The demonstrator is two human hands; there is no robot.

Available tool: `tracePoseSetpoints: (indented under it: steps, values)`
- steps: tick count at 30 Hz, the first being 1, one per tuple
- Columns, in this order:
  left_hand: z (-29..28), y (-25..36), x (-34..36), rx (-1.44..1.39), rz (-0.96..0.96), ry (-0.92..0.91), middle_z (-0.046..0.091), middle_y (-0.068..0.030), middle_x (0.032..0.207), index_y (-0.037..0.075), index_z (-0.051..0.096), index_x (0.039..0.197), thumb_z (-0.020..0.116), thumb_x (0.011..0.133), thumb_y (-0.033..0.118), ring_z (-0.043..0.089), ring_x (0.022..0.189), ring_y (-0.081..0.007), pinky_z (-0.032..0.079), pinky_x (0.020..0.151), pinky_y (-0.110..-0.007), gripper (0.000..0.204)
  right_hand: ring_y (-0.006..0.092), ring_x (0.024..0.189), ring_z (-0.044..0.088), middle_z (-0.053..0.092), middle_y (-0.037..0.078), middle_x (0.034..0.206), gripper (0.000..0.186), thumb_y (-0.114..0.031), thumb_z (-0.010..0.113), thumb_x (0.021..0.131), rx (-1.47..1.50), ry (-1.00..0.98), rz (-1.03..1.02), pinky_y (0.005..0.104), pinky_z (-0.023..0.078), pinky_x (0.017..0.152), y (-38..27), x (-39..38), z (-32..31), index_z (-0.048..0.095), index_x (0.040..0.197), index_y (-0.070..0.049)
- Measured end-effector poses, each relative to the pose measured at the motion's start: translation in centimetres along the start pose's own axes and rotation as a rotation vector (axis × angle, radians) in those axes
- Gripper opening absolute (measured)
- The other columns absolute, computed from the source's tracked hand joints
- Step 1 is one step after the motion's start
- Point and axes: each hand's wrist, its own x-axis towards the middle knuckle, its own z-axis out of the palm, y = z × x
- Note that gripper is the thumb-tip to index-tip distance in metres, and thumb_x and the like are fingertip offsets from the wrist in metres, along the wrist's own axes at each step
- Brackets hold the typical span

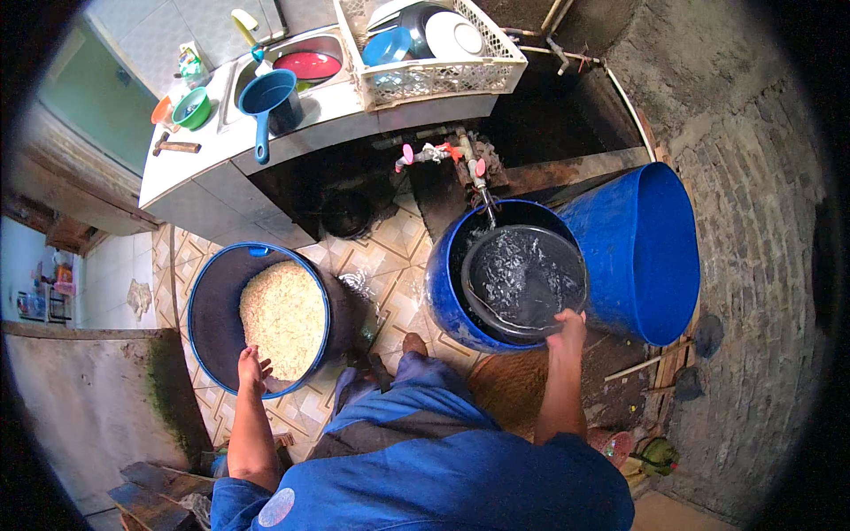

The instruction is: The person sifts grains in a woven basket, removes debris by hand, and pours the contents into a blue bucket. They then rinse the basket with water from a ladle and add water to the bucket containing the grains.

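My right hand (568,328) is closed on the near right rim of a round black basin (522,305). Rippling water fills the basin, which sits over the mouth of a blue drum (440,288). Water runs down from a pipe tap (481,177) at the drum's far side. Over the near edge of a second blue-rimmed tub (211,296), my left hand (254,369) hovers with loosely curled fingers, apparently holding nothing. Inside that tub lies a heap of pale, grainy material (285,319), whose kind I cannot make out.
Another blue drum (630,257) leans at the right beside a rough brick wall (761,248). Beyond, a tiled counter (199,164) carries a blue dipper (270,99), a green bowl (191,109), a hammer (177,146), and a crate (434,81) of dishes. Patterned floor tiles (390,252) look wet.
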Motion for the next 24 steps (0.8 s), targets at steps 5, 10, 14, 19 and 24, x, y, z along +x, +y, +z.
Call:
tracePoseSetpoints:
  steps: [5,10,14,19,24]
  values:
    - [1.6,0.1,0.1,0.001,0.0,-0.077,0.049,-0.0076,0.124,0.016,0.049,0.124,0.052,0.097,0.034,0.06,0.096,-0.0292,0.051,0.074,-0.042,0.032,0.0332,0.103,0.06,0.06,0.013,0.114,0.072,0.007,0.047,0.056,-0.03,-0.176,-0.087,0.0479,0.05,0.093,-2.8,-4.9,2.3,0.049,0.127,-0.002]
    - [3.3,-0.9,0.5,-0.04,-0.023,-0.206,0.051,-0.01,0.125,0.016,0.049,0.126,0.054,0.096,0.036,0.061,0.096,-0.0284,0.051,0.074,-0.04,0.036,0.0303,0.095,0.062,0.061,0.013,0.108,0.062,0.01,0.045,0.062,-0.099,-0.343,-0.117,0.0413,0.052,0.085,-4.2,-10.6,6.2,0.053,0.123,-0.003]
    - [5.2,-1.2,0.1,-0.132,-0.005,-0.296,0.055,-0.01,0.117,0.014,0.053,0.125,0.055,0.095,0.031,0.062,0.091,-0.0253,0.052,0.071,-0.039,0.034,0.0299,0.094,0.062,0.061,0.013,0.105,0.06,0.011,0.045,0.06,-0.219,-0.48,-0.078,0.041,0.052,0.086,-2.9,-13.8,9.3,0.054,0.118,-0.002]
    - [6.0,-1.7,-0.5,-0.237,-0.008,-0.39,0.056,-0.0081,0.11,0.012,0.054,0.121,0.054,0.096,0.03,0.062,0.085,-0.0203,0.053,0.067,-0.035,0.03,0.0243,0.082,0.063,0.063,0.011,0.099,0.054,0.011,0.046,0.058,-0.352,-0.643,0.005,0.0339,0.054,0.072,2.2,-22.1,15.8,0.055,0.111,0.0]
    - [6.0,-2.0,0.0,-0.349,-0.051,-0.386,0.055,-0.0046,0.103,0.012,0.056,0.117,0.048,0.099,0.029,0.061,0.081,-0.0178,0.053,0.067,-0.033,0.026,0.0186,0.071,0.06,0.06,0.005,0.086,0.049,0.012,0.047,0.059,-0.504,-0.851,0.056,0.0293,0.052,0.067,9.5,-27.6,21.8,0.057,0.104,-0.001]
